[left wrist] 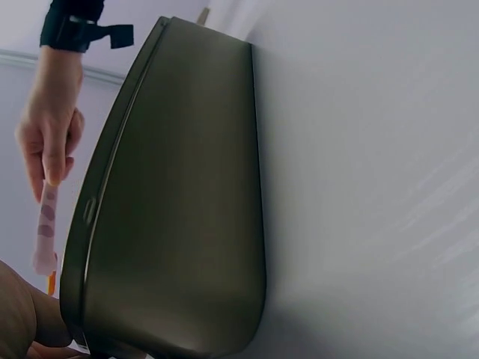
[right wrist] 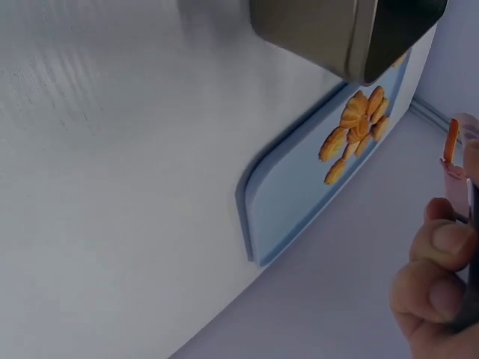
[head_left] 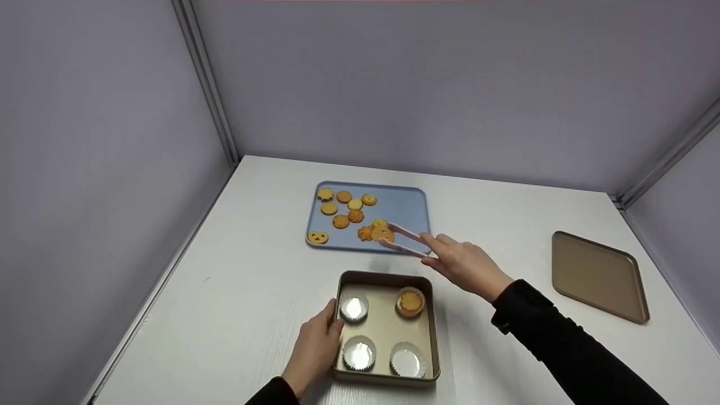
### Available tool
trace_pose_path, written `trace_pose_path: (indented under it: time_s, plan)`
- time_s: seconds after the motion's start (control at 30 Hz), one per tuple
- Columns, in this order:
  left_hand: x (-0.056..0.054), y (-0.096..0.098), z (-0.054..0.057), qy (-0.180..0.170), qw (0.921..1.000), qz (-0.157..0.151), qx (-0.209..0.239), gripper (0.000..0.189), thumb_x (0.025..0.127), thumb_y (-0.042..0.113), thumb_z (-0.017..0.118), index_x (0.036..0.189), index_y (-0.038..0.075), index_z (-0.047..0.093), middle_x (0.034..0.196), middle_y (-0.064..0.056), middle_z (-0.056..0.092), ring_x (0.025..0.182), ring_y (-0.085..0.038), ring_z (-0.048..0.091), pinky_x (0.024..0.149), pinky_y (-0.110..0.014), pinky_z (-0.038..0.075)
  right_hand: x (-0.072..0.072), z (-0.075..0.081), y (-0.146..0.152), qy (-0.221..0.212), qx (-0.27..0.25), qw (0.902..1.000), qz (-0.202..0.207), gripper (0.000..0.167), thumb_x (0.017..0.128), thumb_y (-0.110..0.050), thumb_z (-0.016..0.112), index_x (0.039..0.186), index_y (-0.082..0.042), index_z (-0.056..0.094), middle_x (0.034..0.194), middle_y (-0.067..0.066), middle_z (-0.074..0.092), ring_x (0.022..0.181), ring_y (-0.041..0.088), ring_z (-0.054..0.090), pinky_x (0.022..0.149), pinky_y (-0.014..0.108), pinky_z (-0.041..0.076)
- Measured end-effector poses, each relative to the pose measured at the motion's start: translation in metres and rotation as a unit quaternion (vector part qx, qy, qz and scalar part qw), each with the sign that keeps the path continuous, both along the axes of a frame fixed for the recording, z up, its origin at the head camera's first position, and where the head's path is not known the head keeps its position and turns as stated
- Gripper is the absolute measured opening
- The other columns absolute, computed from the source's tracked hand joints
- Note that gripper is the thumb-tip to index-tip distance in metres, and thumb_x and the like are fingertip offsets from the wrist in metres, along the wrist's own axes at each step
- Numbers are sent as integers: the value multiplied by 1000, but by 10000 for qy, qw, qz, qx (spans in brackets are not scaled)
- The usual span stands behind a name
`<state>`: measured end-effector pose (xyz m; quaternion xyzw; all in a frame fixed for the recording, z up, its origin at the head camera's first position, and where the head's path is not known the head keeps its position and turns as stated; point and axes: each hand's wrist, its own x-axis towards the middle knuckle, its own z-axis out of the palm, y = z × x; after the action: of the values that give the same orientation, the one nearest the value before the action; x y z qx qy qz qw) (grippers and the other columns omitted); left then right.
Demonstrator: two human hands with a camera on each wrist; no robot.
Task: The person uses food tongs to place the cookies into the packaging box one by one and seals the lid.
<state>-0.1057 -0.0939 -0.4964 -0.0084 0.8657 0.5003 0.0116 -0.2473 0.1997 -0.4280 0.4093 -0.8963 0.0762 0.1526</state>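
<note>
Right hand (head_left: pixel 464 264) pinches pink tongs (head_left: pixel 402 239), tips clamped around a cookie (head_left: pixel 382 233) on the blue tray (head_left: pixel 408 205). Left hand (head_left: pixel 315 349) grips the baking tin (head_left: pixel 430 337); squeeze gently, lift straight.

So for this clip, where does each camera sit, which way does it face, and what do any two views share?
Head: worn on the head, looking forward and down at the table; shows both forearms, the left hand on the baking pan and the right hand holding tongs at the blue tray.
Left wrist: low beside the baking pan, looking along its outer wall; a bit of the left hand shows.
Right wrist: low, facing the blue tray; right fingers show.
Shared: the left wrist view also catches the right hand and tongs.
</note>
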Motion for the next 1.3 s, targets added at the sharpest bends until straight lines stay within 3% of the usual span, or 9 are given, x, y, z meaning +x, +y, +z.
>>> trace_pose_path:
  time_s: [0.27,0.53,0.9,1.17,1.3]
  plan:
    - [0,-1,1,94,9999,-124,-32,51,104,6,55,147,-16,41,146,-34,49,134,-47,50,113,-58,41,19,10,-8,456,202,9955,804,46,97,-25,72,135,-2,60,91,5,63,49,17,49,48,32,52]
    - [0,-1,-1,233,9996,-101,-101,50,103,6,56,146,-16,42,144,-34,50,132,-48,53,112,-58,42,33,11,-17,215,517,9909,1223,45,99,-24,70,136,-1,58,90,3,61,49,13,47,48,29,51]
    - [0,0,1,159,9999,-42,-49,50,103,5,55,146,-16,42,146,-34,49,133,-48,51,114,-58,41,42,-7,-31,-107,887,9872,1320,46,96,-31,73,132,-4,63,92,1,64,49,13,49,48,30,52]
    - [-1,-1,1,55,9999,-109,-36,51,104,7,55,147,-16,40,146,-34,48,134,-48,51,113,-58,41,44,-16,-39,-128,803,9871,1378,29,96,-23,73,118,-8,63,78,-2,54,49,11,47,42,28,47]
    - [-1,-1,1,93,9999,-124,-55,51,104,6,54,147,-17,40,145,-35,49,133,-48,51,113,-58,41,44,-17,-41,-252,893,9863,1360,33,96,-24,72,122,-6,63,81,-1,57,52,12,51,44,28,49]
